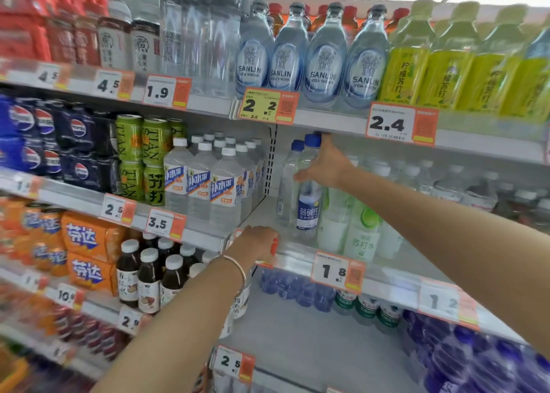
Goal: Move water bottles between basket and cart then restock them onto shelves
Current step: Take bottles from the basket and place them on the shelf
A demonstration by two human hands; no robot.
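The left hand curls its fingers over the shelf rail, a sound brace for the reach. Just right of it, on the middle shelf, the water bottle with the blue cap stands beside a second bottle, with the right hand wrapped round its upper part. It is best seated flat with the label forward, clear of the green-labelled bottles, before the fingers let go.
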